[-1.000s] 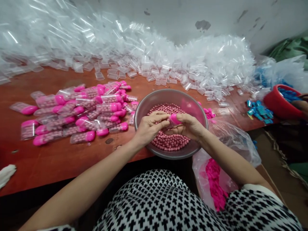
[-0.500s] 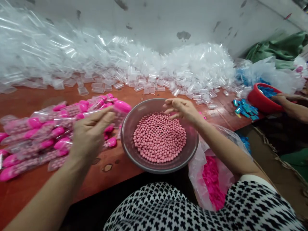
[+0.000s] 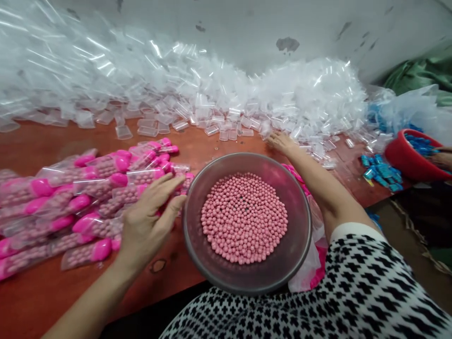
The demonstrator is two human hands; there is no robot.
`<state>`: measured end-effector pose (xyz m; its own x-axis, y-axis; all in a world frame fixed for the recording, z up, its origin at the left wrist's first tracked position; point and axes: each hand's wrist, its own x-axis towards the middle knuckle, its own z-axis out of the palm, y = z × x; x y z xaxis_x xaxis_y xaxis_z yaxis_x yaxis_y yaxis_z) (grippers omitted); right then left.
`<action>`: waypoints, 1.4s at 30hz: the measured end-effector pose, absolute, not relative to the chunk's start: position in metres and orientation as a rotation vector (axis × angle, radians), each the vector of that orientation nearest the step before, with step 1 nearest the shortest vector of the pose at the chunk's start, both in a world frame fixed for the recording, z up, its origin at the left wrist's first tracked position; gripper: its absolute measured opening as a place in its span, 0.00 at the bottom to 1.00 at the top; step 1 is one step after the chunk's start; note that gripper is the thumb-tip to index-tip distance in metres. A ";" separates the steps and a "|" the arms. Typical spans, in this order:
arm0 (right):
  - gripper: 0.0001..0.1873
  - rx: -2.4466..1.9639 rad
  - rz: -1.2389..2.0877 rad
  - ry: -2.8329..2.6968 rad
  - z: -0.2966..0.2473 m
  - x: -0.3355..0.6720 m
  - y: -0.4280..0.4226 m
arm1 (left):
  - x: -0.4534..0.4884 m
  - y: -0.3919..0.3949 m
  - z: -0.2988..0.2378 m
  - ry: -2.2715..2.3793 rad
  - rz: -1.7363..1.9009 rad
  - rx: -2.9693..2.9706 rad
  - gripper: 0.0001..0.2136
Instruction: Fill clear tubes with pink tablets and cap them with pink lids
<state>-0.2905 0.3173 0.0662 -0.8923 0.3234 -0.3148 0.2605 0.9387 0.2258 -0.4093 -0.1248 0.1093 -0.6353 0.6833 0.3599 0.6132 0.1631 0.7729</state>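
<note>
A metal bowl of small pink balls sits at the table's near edge. My left hand lies open, fingers stretched out, just left of the bowl and against the pile of filled clear tubes with pink caps. It holds nothing. My right hand reaches past the bowl's far rim to the edge of the heap of empty clear tubes. Its fingers rest among the loose tubes; whether they grip one is hidden.
A brown wooden table carries everything. Blue pieces lie at the right beside a red bowl, where another person's hand shows. A clear bag with pink caps hangs beside my right arm. A white wall stands behind.
My left hand set the filled pink-capped tube onto the pile and opened. My right hand left the bowl and reached forward to the empty tubes.
</note>
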 end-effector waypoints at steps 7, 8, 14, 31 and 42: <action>0.19 0.551 0.273 2.664 0.071 -0.289 0.319 | -0.382 -0.106 0.102 2.120 1.453 1.492 0.14; 0.18 0.580 0.276 2.658 0.072 -0.286 0.316 | -0.380 -0.104 0.100 2.123 1.447 1.496 0.14; 0.23 0.782 0.281 2.799 0.109 -0.264 0.284 | -0.375 -0.101 0.095 2.154 1.481 1.438 0.14; 0.11 -0.510 -0.284 2.747 0.085 -0.263 0.052 | -0.374 -0.095 0.084 2.143 1.570 1.337 0.15; 0.23 0.424 -2.283 2.173 0.136 -0.228 0.076 | -0.356 -0.095 0.115 1.957 1.586 1.354 0.19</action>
<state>-0.2281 0.0757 0.1360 -0.9637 0.2100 -0.1652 0.1547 -0.0658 -0.9858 -0.3560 -0.0948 0.1154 -0.5209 0.7894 0.3248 0.4812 -0.0427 0.8756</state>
